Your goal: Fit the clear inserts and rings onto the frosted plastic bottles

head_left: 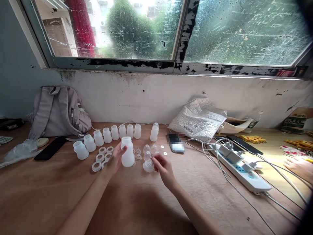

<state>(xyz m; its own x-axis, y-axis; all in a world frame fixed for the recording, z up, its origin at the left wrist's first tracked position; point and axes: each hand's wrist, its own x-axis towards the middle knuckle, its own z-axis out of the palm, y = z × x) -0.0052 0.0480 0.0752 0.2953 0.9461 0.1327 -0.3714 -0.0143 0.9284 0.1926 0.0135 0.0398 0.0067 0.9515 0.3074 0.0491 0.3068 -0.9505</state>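
My left hand [117, 159] is wrapped around the side of a frosted white baby bottle [127, 153], held upright above the table. My right hand [164, 169] has its fingertips pinched at the edge of a clear cap [148, 166], just right of the bottle. Several white ring collars [96, 166] lie beside my left hand, partly hidden by it. Between my hands are clear nipples [138, 154], and more clear domed caps [147, 148] lie behind the right hand. Small white discs [165, 153] lie to their right.
A curved row of frosted bottles [98, 138] stands behind my left hand, and one capped bottle [154, 132] stands apart. Rightward are a phone [176, 143], a silver pouch [199, 117] and a power strip [244, 176] with loose cables. Another person's hand [299, 167] is far right. A backpack [57, 111] sits left.
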